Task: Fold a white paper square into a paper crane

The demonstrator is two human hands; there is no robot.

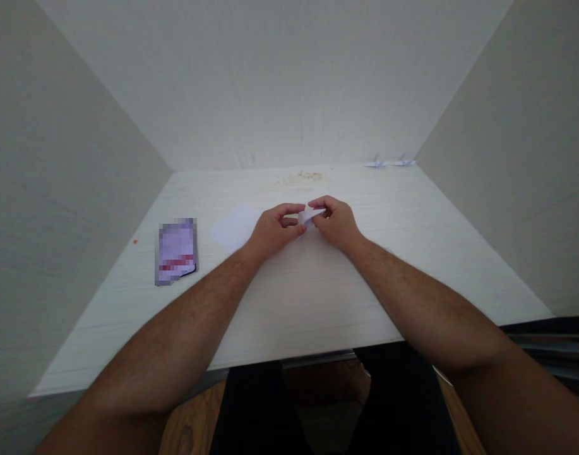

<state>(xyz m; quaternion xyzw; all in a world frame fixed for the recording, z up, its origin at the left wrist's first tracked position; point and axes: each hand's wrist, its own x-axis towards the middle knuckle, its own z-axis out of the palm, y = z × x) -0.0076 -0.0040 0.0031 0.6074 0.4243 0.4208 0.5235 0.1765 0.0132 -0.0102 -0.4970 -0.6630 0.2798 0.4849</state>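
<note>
Both hands meet over the middle of the table around a small piece of folded white paper [309,215]. My left hand [276,230] pinches its left side, with the thumb at the lower edge. On the right, my right hand [336,221] grips the paper, and a pointed flap sticks out toward these fingers. The fingers partly hide the paper's full shape. Just left of my left hand, white paper sheets [237,226] lie flat, partly behind the wrist.
A pixelated flat item [176,251] with a red band lies on the white table [298,297] at the left. Small folded paper figures [388,163] stand in the far right corner. Walls enclose the back and both sides. A brownish stain [310,176] marks the back.
</note>
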